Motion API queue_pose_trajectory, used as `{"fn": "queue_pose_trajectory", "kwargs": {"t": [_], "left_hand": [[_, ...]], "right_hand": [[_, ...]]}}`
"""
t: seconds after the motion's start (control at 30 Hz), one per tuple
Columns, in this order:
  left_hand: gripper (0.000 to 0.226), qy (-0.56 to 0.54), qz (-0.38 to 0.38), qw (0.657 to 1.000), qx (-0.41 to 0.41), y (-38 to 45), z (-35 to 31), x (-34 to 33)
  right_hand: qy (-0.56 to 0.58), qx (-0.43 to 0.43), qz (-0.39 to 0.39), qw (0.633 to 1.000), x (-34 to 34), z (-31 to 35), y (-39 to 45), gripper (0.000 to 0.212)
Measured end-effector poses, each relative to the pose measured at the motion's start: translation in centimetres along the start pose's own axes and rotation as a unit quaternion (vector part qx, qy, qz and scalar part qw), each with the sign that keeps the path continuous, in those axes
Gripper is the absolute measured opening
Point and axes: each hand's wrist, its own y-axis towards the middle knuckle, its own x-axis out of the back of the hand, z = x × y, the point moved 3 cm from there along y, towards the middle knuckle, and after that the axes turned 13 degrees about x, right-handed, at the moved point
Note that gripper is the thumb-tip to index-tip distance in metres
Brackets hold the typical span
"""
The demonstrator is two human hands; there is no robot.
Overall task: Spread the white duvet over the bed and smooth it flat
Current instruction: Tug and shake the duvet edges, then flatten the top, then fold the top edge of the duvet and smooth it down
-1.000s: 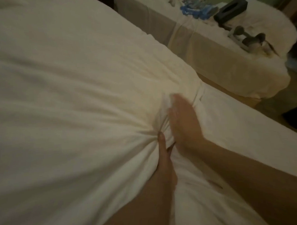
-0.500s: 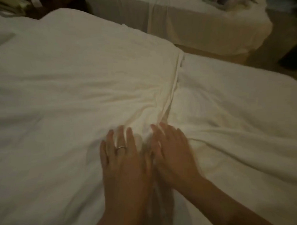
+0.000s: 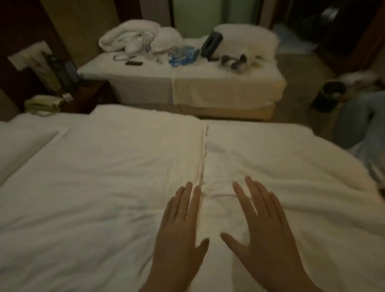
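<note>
Two hands, a left hand (image 3: 181, 225) and a right hand (image 3: 258, 226), both flat with fingers straight; one ring (image 3: 181, 211) on the left hand; two beds, the near bed (image 3: 24, 173) and a far bed (image 3: 207, 88); one white duvet (image 3: 101, 192) with one fold line (image 3: 203, 149) down its middle; one pillow (image 3: 18, 134) at the left; one bundle of towels (image 3: 131, 36) on the far bed; one black box (image 3: 212, 43); one phone (image 3: 41, 104); one dark bin (image 3: 328, 96) on the floor.
</note>
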Motion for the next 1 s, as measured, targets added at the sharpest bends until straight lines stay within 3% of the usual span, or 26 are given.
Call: {"fn": "queue_pose_trajectory", "kwargs": {"t": [0.07, 0.17, 0.27, 0.5, 0.63, 0.73, 0.87, 1.0], "left_hand": [[0.128, 0.009, -0.003, 0.999, -0.048, -4.0, -1.6, 7.9], [0.136, 0.038, 0.05, 0.994, -0.088, -9.3, -2.6, 15.6], [0.121, 0.026, 0.099, 0.987, -0.121, -14.0, -4.5, 18.9], [0.115, -0.061, 0.083, 0.967, -0.234, -20.9, -15.0, 20.5], [0.13, -0.012, 0.122, 0.949, -0.292, -22.7, -21.0, 20.7], [0.128, 0.004, 0.127, 0.931, -0.341, -23.9, -26.3, 20.8], [0.129, 0.017, 0.126, 0.92, -0.37, -24.6, -33.4, 19.4], [0.132, 0.057, 0.121, 0.927, -0.351, -24.0, -40.3, 16.2]], "right_hand": [[-0.017, -0.01, -0.003, 1.0, 8.4, 1.9, -4.5, 0.118], [-0.053, -0.039, 0.04, 0.997, 18.2, 4.3, -10.8, 0.12], [-0.047, -0.084, 0.09, 0.991, 24.3, 6.1, -17.4, 0.126], [-0.074, -0.231, 0.03, 0.97, 31.9, 9.5, -31.6, 0.123], [-0.095, -0.298, 0.031, 0.949, 33.6, 9.3, -37.9, 0.119], [-0.096, -0.347, 0.053, 0.931, 34.9, 7.4, -41.2, 0.123], [-0.082, -0.35, 0.047, 0.932, 36.6, 2.0, -43.2, 0.129], [-0.077, -0.296, 0.026, 0.952, 37.7, -5.9, -43.6, 0.125]]}}
